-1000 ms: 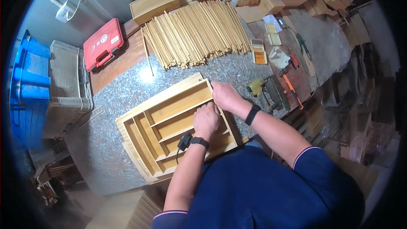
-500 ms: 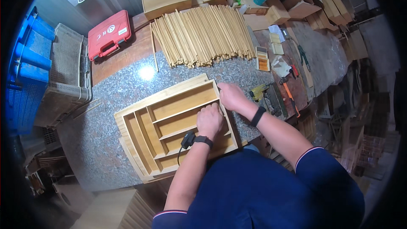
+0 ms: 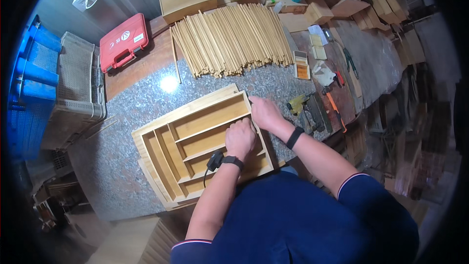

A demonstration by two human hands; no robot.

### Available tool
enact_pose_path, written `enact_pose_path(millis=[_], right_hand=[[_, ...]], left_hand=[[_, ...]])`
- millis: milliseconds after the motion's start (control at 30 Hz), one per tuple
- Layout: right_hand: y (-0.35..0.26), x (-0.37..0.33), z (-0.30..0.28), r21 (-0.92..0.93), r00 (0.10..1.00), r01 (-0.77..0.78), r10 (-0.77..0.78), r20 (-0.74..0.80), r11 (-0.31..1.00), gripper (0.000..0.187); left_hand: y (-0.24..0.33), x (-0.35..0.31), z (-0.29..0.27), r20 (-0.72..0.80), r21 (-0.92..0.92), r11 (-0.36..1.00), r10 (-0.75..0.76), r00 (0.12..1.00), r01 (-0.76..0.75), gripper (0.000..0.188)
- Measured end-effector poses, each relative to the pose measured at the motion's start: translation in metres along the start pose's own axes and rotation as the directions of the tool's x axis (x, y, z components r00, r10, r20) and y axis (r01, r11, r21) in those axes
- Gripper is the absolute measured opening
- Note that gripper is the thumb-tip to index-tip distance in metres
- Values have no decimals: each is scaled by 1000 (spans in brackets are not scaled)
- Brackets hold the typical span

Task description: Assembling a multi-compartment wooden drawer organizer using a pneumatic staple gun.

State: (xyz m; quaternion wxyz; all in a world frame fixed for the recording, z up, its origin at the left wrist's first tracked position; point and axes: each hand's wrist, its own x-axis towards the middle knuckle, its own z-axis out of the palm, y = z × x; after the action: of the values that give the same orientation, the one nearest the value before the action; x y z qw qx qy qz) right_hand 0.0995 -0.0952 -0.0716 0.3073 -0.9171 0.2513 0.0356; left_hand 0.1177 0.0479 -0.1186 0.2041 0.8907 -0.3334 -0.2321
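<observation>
A wooden drawer organizer (image 3: 205,117) with several compartments lies at a slant in front of me. My left hand (image 3: 240,138) reaches down inside it near the right-hand wall, its fingers curled together by the end of a thin divider (image 3: 211,130). At the outer side of that same wall, close to the far right corner, is my right hand (image 3: 265,113), closed against the edge. The fingertips of both hands are hidden, so whatever they may hold does not show. Wooden boards (image 3: 188,108) stick out from beneath the organizer along its far and left sides.
Behind the organizer, a wide pile of thin wooden strips (image 3: 234,39) covers the speckled tabletop (image 3: 122,166). A red tool case (image 3: 124,41) stands at the far left, beside plastic crates (image 3: 80,71). To the right lie a small box (image 3: 301,65), a yellowish tool (image 3: 296,103) and an orange-handled tool (image 3: 334,105).
The view has shifted very slightly. Both hands stay at nearly the same places on the organizer, and nothing else has visibly moved.
</observation>
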Motion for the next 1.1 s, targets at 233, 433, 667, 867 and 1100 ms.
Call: enact_pose_path(millis=[233,433,667,867,1100], right_hand=[[1,9,-3,13,999,37,-37,-11,999,16],[13,9,-6,-23,996,66,-64,69,998,21],[10,12,-7,-9,995,29,-28,96,1000,23],[14,28,-5,-2,998,23,-23,51,1000,25],[15,23,1,38,997,75,-74,-23,996,17]], left_hand=[[3,-2,0,-17,-12,1000,4,1000,-4,30],[2,2,0,-23,-1,1000,-1,1000,1,30],[-1,2,1,-32,-13,1000,-14,999,14,29],[6,4,-2,-20,22,1000,-6,1000,7,28],[2,3,3,-52,13,1000,4,999,-3,27]])
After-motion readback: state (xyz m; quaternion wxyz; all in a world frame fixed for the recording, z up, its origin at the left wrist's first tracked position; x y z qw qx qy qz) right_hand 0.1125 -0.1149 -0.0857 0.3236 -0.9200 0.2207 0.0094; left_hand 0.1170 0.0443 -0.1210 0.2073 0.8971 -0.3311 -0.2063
